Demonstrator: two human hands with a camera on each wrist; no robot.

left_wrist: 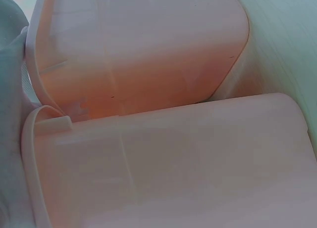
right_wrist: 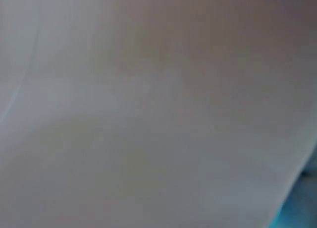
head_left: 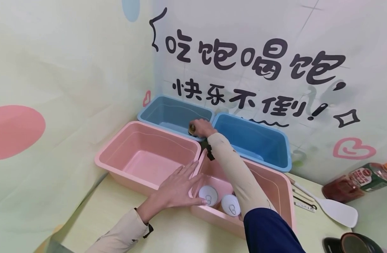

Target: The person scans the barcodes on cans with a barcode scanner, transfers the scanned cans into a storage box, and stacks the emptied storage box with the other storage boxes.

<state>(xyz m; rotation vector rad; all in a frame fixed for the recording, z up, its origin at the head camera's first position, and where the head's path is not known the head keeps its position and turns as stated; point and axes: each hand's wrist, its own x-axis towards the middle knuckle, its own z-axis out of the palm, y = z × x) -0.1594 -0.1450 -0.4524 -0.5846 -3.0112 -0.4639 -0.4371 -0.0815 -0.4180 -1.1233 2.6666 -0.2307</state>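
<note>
My right hand (head_left: 204,128) grips a small round object with a golden-brown end (head_left: 191,129), mostly hidden by the fingers, over the near right corner of the left blue bin (head_left: 168,127). The right forearm reaches across the right pink bin (head_left: 277,182). My left hand (head_left: 178,189) rests with spread fingers on the rims where the two pink bins meet, partly over the left pink bin (head_left: 142,163). Inside the right pink bin are a round white-topped item (head_left: 208,195) and a second white-topped item (head_left: 231,205), each bearing a dark drawn mark.
A right blue bin (head_left: 253,138) stands behind the right pink one. On the table's right side lie a white spatula (head_left: 337,211) and thin utensils (head_left: 302,198), near a bottle (head_left: 361,181) with an orange cap. A dark cup (head_left: 358,242) is at the lower right. The right wrist view is blurred.
</note>
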